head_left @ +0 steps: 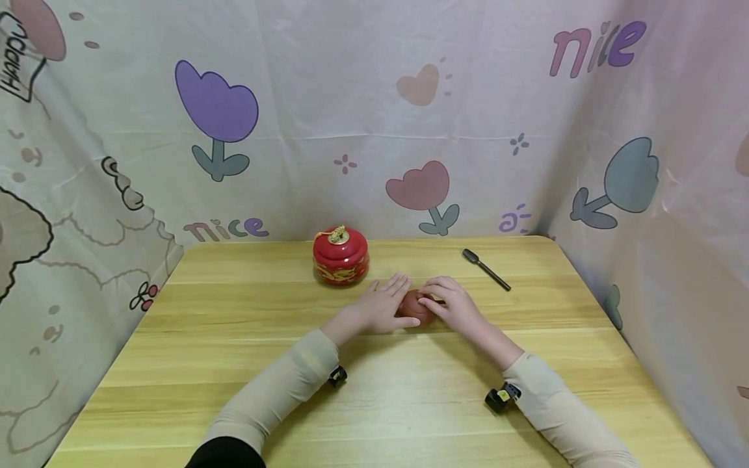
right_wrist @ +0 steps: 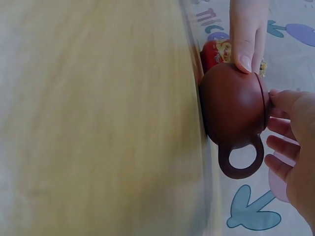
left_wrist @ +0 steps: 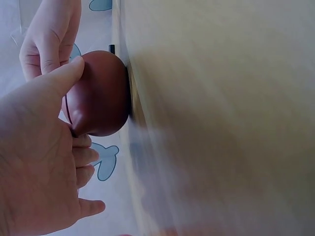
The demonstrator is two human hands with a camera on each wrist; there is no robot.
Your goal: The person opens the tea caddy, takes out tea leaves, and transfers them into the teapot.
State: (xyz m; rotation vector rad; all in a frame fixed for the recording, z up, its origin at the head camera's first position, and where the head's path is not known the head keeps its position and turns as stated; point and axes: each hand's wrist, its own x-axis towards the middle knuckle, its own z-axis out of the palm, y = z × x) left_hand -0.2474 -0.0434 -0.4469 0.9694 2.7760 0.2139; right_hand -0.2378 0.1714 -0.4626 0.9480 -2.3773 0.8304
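A small reddish-brown clay teapot [head_left: 415, 311] stands upright on the table between the two hands. My left hand [head_left: 383, 307] holds its body at the spout side, thumb [left_wrist: 71, 73] on the near side, the other fingers spread past the spout. The left index fingertip is hidden behind the pot in the left wrist view. My right hand [head_left: 453, 304] is over the lid, thumb and fingertips pinching the lid's knob, which they mostly cover. The looped handle [right_wrist: 241, 172] of the pot sticks out below the right fingers in the right wrist view. The lid sits on the pot.
A glossy red lidded jar [head_left: 341, 260] with gold patterns stands behind the left hand. A dark, slim scoop-ended tool [head_left: 487, 269] lies at the back right. The wooden table [head_left: 409, 403] ends at a printed cloth backdrop [head_left: 328, 97].
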